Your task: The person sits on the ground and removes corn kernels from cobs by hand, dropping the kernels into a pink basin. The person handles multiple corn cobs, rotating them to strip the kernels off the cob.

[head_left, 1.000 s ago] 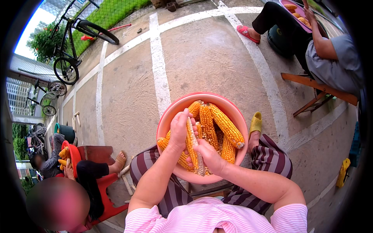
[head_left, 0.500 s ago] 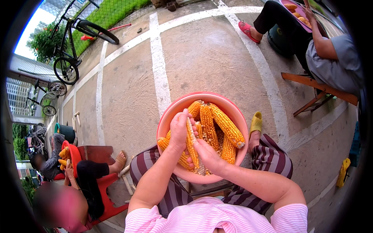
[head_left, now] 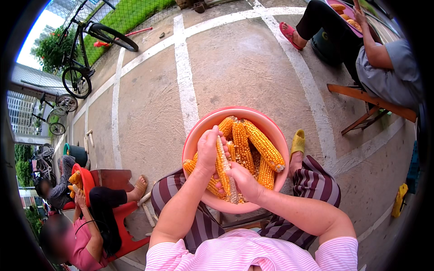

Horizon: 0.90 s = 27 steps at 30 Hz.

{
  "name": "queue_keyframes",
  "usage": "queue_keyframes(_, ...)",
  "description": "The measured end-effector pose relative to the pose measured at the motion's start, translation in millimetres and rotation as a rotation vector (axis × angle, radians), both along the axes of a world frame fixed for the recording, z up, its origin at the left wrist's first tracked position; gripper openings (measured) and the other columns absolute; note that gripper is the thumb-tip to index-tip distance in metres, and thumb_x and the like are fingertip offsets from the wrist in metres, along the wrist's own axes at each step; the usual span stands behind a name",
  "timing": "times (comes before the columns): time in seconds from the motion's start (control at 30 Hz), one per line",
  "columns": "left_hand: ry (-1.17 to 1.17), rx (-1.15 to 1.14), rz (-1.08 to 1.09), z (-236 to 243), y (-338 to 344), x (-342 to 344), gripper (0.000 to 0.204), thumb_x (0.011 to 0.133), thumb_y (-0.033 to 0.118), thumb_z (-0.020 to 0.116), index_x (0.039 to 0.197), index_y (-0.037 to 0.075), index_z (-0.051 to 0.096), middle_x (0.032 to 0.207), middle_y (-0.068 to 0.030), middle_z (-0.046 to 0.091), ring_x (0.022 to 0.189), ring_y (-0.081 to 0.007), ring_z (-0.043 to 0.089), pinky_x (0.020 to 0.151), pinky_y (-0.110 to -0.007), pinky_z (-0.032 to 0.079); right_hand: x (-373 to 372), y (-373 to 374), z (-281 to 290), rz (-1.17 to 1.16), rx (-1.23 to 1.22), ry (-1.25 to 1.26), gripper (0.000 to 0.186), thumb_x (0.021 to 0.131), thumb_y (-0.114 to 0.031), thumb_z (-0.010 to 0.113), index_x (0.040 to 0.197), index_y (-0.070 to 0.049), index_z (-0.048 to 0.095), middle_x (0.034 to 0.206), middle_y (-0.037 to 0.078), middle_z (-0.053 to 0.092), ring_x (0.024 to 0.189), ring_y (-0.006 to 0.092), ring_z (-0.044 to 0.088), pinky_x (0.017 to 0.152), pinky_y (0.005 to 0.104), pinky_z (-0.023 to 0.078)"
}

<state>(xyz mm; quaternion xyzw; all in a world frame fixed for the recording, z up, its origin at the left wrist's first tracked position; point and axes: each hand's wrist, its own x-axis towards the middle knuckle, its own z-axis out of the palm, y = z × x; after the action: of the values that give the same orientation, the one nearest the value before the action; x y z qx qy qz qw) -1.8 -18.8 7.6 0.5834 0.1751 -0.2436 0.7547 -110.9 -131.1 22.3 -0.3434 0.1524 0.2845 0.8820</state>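
A partly stripped corn cob (head_left: pixel 232 192) is held slanting over a pink basin (head_left: pixel 192 133) between my knees. Yellow kernels still line its left side, while a pale bare strip runs along the right. My left hand (head_left: pixel 208 151) is closed round the cob's upper end. Closed against its right side is my right hand (head_left: pixel 244 181), the thumb pressed on the kernels at mid-length. Several full cobs (head_left: pixel 263 145) lie in the basin beyond and beside my hands, with loose kernels (head_left: pixel 244 159) among them. My hands hide part of the basin's contents.
At left, a person (head_left: pixel 86 232) handles corn over a red basin (head_left: pixel 87 180); another sits behind. A seated person (head_left: pixel 384 58) at upper right has a pink basin of cobs. Bicycles (head_left: pixel 86 40) stand at upper left. White lines cross the concrete floor (head_left: pixel 149 95).
My right thumb and fingers have shifted slightly along the cob; my left hand keeps its place. The person at left has leaned and brought both hands together at the corn.
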Motion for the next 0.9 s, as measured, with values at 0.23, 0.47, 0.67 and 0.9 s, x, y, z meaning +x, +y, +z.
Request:
queue_keyframes(0.23,0.007,-0.005,-0.001,-1.5,0.4,0.0,0.030,0.102,0.038,0.055,0.095,0.009,0.056,0.070,-0.0007,0.059,0.053,-0.0096,0.056,0.046,-0.025,0.050,0.7,-1.2,1.3,0.039,-0.030,-0.035,0.034,0.097,-0.016,0.039,0.125,0.002,0.047,0.114,0.010,0.057,0.092,0.0169,0.064,0.080,0.0343,0.057)
queue_keyframes(0.47,0.014,0.012,-0.001,-2.1,0.7,-0.4,0.030,0.103,0.037,0.055,0.096,0.008,0.055,0.070,-0.0015,0.058,0.053,-0.0101,0.056,0.046,-0.025,0.050,1.1,-0.7,3.7,0.056,-0.050,-0.041,0.033,0.101,-0.017,0.036,0.127,0.001,0.045,0.115,0.009,0.057,0.094,0.0165,0.063,0.081,0.0336,0.057)
queue_keyframes(0.67,0.016,0.010,-0.005,-5.5,2.1,0.2,0.030,0.102,0.037,0.055,0.096,0.008,0.055,0.071,-0.0017,0.058,0.054,-0.0106,0.057,0.046,-0.025,0.051,0.3,0.9,1.9,0.062,-0.082,-0.051,0.032,0.105,-0.021,0.035,0.126,0.000,0.046,0.115,0.009,0.057,0.092,0.0157,0.063,0.079,0.0325,0.057)
queue_keyframes(0.9,0.018,-0.002,-0.008,-2.4,1.1,0.3,0.030,0.102,0.037,0.055,0.095,0.009,0.055,0.071,-0.0018,0.058,0.054,-0.0105,0.057,0.046,-0.025,0.051,-1.6,2.6,0.3,0.011,-0.060,0.007,0.036,0.109,-0.029,0.033,0.126,0.000,0.046,0.110,0.009,0.060,0.086,0.0167,0.066,0.075,0.0321,0.059)
